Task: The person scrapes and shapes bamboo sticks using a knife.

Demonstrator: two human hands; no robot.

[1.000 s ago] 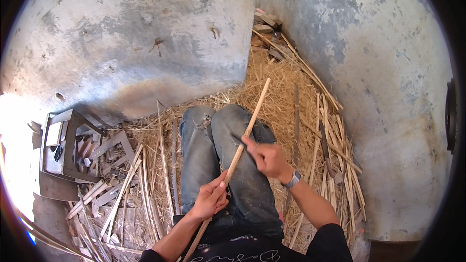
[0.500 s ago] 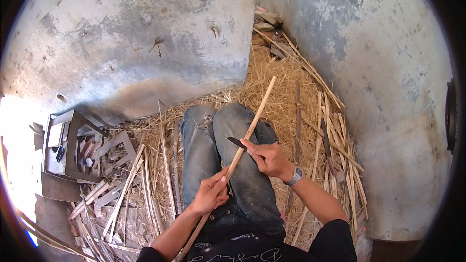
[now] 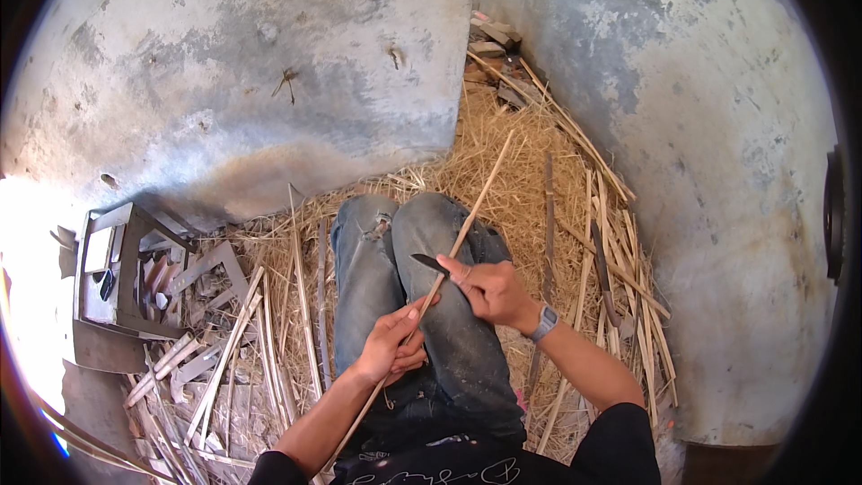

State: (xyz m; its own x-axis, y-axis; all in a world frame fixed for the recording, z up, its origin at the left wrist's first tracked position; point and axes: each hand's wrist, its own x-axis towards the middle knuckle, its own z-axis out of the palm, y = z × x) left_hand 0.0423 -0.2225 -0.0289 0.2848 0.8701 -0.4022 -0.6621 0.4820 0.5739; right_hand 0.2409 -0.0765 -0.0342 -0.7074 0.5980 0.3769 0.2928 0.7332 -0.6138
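Observation:
My left hand (image 3: 393, 343) is closed round a long, narrow, pale bamboo strip (image 3: 488, 183). The strip slants from beside my waist at lower left, across my lap, to beyond my right knee. In my right hand (image 3: 496, 293) is a small knife with a dark, pointed blade (image 3: 428, 261). That blade lies across the strip, a little above my left hand, its tip pointing left; the fist hides the handle. My right thumb is by the blade and the strip. Worn jeans (image 3: 373, 278) cover my legs beneath both hands.
Straw-like shavings (image 3: 503, 139) cover the floor around my knees. Long pale strips (image 3: 633, 305) lie at right, with a dark-bladed tool (image 3: 602, 265) among them. More strips (image 3: 296, 305) lie at left near a dark wooden stool (image 3: 126, 269). Stained walls (image 3: 314, 54) stand ahead and right.
The bamboo strip has turned and now shows a thinner side. My left fingers have shifted on it, with a finger now extended along it. The knife has moved slightly left.

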